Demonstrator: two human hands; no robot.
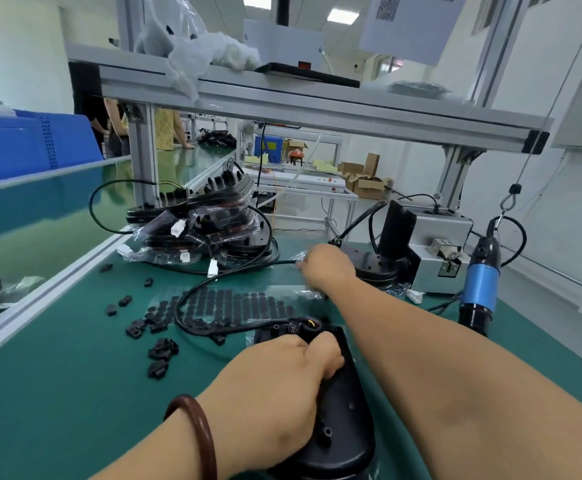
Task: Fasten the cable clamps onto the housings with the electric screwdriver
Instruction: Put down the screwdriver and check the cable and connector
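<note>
A black oval housing (338, 420) lies on the green mat near me, with a black cable (192, 299) looping out of its far end. My left hand (275, 386) rests on the housing, fingers curled over its far part. My right hand (327, 268) reaches forward over the mat and touches a clear plastic bag (296, 261); its fingertips are hidden. Loose black cable clamps (159, 351) are scattered to the left. The blue and black electric screwdriver (479, 282) hangs from a hook at the right, held by neither hand.
A pile of bagged black housings with cables and white connectors (210, 223) stands at the back. A grey screw feeder box (434, 258) sits at the right. A sheet of black round pads (234, 303) lies mid-table. An aluminium shelf frame (282, 102) spans overhead. A conveyor belt (40, 220) runs along the left.
</note>
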